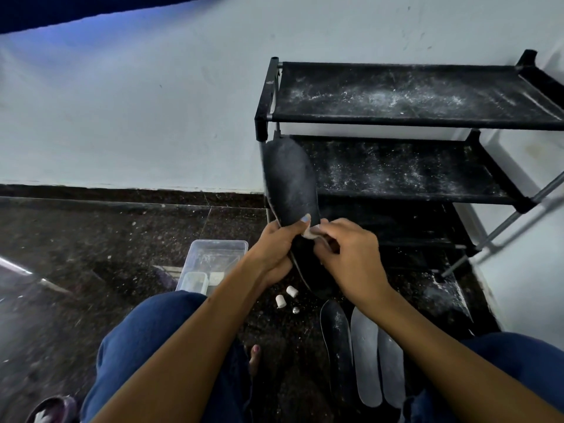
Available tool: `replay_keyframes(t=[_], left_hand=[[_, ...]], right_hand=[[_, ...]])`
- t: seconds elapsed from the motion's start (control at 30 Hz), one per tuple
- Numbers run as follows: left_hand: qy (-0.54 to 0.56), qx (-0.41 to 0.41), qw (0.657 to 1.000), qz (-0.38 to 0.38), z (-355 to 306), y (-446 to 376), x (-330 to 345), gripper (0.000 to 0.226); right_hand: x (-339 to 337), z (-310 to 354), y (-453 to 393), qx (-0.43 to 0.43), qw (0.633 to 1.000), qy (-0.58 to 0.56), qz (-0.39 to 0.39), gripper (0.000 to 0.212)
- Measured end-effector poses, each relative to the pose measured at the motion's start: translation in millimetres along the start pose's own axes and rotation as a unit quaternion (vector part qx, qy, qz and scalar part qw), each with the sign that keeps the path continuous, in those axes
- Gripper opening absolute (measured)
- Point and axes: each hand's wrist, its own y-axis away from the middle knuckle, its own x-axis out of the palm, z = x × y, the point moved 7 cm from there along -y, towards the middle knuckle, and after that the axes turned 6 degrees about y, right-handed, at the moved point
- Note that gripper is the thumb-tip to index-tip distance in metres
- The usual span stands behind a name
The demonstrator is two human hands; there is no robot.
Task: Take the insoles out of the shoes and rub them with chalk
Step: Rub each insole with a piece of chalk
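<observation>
dark insole [290, 181] held up in front of the shoe rack [412, 96], long axis near-upright, rounded toe end pointing up and far, lower end dropping between the wrists toward the floor; its broad face is dusted grey-white. left hand [274, 248] grips the insole's left edge at mid-length, fingers curled behind, thumb laid across the front face. right hand [351, 254] pinches a pale lump of chalk [309, 232] in its fingertips, pressed against the insole just beside the left thumb. count, insoles: one in hand, three lying on the dark floor [91, 239] near right, side by side, long axes running near-to-far: one dark insole on the floor [337, 340] on the left, two grey insoles [366, 352] to its right. count, chalk: one in hand, two loose chalk stubs [285, 296] on the floor below the hands, plus a small round bit beside them, too small to identify. one clear plastic box [213, 254] on the floor left of the hands, contents unclear. rack: three black shelves seen, the upper two streaked with white powder. blue-clad knees at near edge.
</observation>
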Motion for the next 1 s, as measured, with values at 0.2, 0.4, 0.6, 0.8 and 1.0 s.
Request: replay_keyframes(t=[0.2,0.4,0.6,0.8,1.0], left_hand=[[-0.004,0.010,1.000,0.011,-5,-1,1,0.024],[-0.002,0.025,1.000,-0.008,-9,-2,-3,0.025],[-0.011,0.048,0.998,-0.024,-12,-1,-5,0.023],[0.006,0.048,0.998,-0.026,-15,-1,-4,0.030],[0.015,0.067,0.997,-0.021,-18,-2,-4,0.026]], right_hand=[[9,5,1,-0.020,0.998,-0.033,0.051,0.022],[4,-7,-3,-0.005,0.998,0.029,0.052,0.017],[21,15,12,-0.105,0.983,0.032,0.147,0.018],[13,-5,4,-0.006,0.996,0.016,0.083,0.020],[18,-5,7,0.006,0.994,-0.016,0.104,0.019]])
